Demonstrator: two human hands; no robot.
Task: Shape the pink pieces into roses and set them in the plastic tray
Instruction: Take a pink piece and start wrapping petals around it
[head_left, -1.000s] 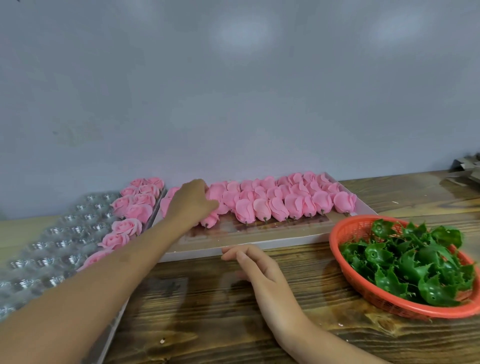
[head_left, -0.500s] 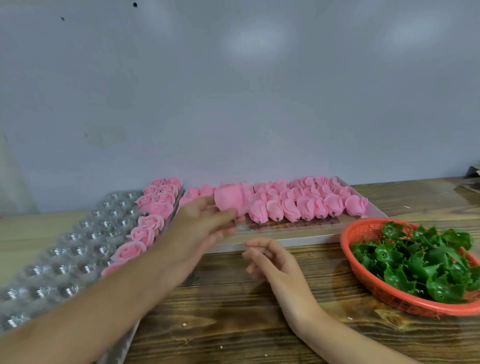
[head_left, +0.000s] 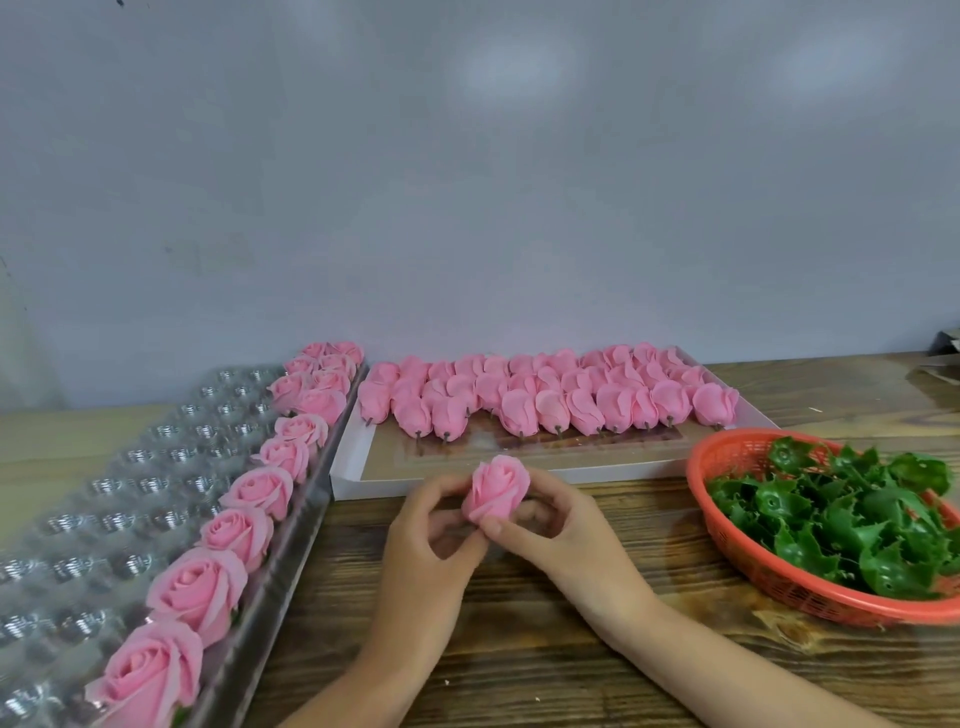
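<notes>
**Clerk:** Entry one: change against the earlier picture?

**Checker:** One pink piece (head_left: 496, 488). Half a second before, the left hand (head_left: 431, 540) carried it alone by the near left corner of the white box (head_left: 571, 473). It now sat just in front of that box, between both hands. The right hand (head_left: 566, 530), which had lain flat on the surface, had risen to meet it.

**Clerk:** Entry two: surface and room?

**Checker:** Wooden surface (head_left: 545, 649), dark grain, with a plain grey wall (head_left: 467, 182) behind.
- **Left:** a clear plastic tray (head_left: 130, 467), with one column of finished roses (head_left: 197, 587) along its right edge.
- **Centre:** the white box, holding rows of unshaped pink pieces (head_left: 550, 400) on their sides, stubs toward the viewer.
- **Right:** an orange basket (head_left: 696, 467) of green leaf cups (head_left: 841, 514).

**Clerk:** Entry three: grip?

**Checker:** Both grips were closed on the one piece. The left thumb and fingers pinched its lower left side. The right thumb and fingers curled round its base and right side. The piece stood slightly tilted, petals upward, above the surface and well apart from the plastic tray.
</notes>
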